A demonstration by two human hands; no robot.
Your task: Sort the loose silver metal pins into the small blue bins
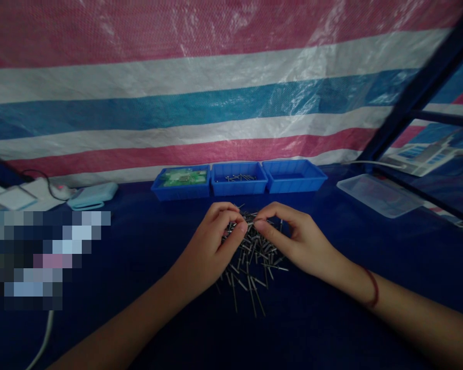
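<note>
A loose heap of thin metal pop rivets [254, 252] lies on the dark blue table, its long pins pointing every way. Above the heap, my left hand [218, 234] and my right hand [293, 234] meet almost fingertip to fingertip. Between them a single pop rivet [250, 223] shows as a short bright piece, with the thumb and fingers of both hands pinched at its ends. Most of this rivet is hidden by the fingertips. Part of the heap is covered by my hands.
Behind the heap stand three blue bins in a row: a left bin [181, 193] with green packets, a middle bin [239, 188] with several rivets, and a right bin [295, 185]. A clear plastic lid [381, 195] lies right; a light-blue case [92, 196] and cables sit left.
</note>
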